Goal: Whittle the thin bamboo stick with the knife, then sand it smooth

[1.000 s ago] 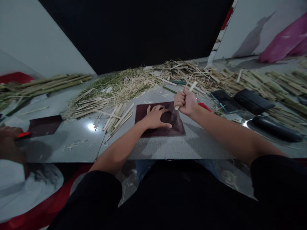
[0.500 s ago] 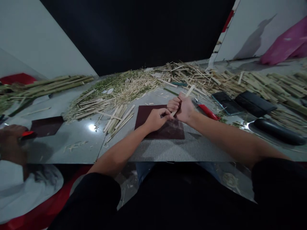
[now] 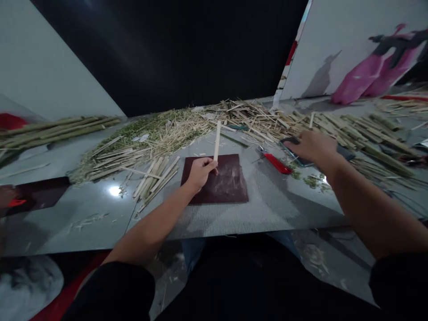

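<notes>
A thin pale bamboo strip stands nearly upright, its lower end pinched by my left hand. That hand is closed over a dark maroon leather-like mat with pale scuffs. Off to the right, my right hand is over a dark phone-like slab, thumb stretched out and apart. Its other fingers are partly hidden and blurred; I see nothing held in it, and cannot tell whether it touches the slab. A red-handled utility knife lies between mat and right hand.
Cut strips lie left of the mat. Behind spreads a heap of shavings; split bamboo pieces are at right. At far left a co-worker's hand holds something red beside another dark mat. The table's front edge runs near me.
My right hand has let go of the bamboo strip and moved right, over the dark slab. My left hand keeps the strip, now turned more upright. The view has shifted.
</notes>
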### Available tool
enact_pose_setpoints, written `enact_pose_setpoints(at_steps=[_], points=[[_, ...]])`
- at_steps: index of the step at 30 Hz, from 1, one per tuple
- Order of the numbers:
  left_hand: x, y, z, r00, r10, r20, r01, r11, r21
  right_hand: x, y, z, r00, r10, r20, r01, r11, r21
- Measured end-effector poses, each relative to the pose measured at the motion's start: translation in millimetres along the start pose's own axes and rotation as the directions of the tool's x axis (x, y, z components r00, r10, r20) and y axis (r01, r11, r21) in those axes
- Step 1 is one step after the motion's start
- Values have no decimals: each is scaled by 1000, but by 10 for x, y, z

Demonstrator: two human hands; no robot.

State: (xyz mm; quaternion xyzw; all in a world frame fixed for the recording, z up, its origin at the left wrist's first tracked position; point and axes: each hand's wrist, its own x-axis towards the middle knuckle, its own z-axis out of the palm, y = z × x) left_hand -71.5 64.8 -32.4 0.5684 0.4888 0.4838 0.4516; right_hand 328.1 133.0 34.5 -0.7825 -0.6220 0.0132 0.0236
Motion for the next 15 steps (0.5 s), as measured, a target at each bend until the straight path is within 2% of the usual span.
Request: enact_pose_setpoints(at_steps=[2, 5, 9, 15], points=[[-2, -2, 28, 1000, -8, -1, 8, 1000, -13, -50, 305, 33, 993, 109, 39, -104, 990, -98], [-27, 15, 60, 1000, -19, 21, 19, 1000, -5, -153, 498, 166, 987, 118, 109, -107, 989, -99], [-44, 35, 55, 999, -27, 39, 26, 999, 37, -115, 474, 380, 997, 38, 71, -37, 999, -25], [-35, 28, 9, 1000, -10, 17, 8, 992, 127, 232, 410, 552, 997, -46, 70, 47, 999, -15]])
